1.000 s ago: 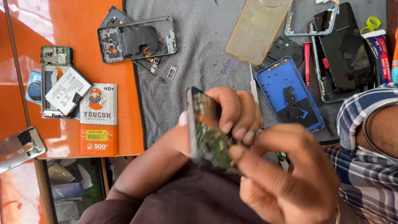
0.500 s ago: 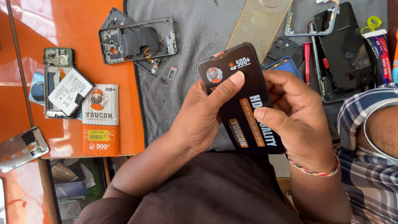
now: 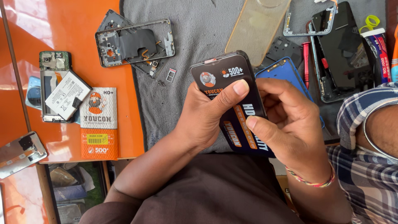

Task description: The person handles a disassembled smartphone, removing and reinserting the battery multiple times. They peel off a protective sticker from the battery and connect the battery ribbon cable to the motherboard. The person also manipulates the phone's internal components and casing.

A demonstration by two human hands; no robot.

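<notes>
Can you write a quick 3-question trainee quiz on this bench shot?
1. True or false: both hands grip the black phone display panel.
2. Which lies on the orange tabletop just right of the opened phone with the loose white battery? A) white and orange packet B) red screwdriver C) clear case
3. What surface lies under the stripped phone frame's right end?

Key
1. True: left hand and right hand both hold it, thumbs on its face.
2. A, the white and orange packet.
3. The grey mat.
</notes>
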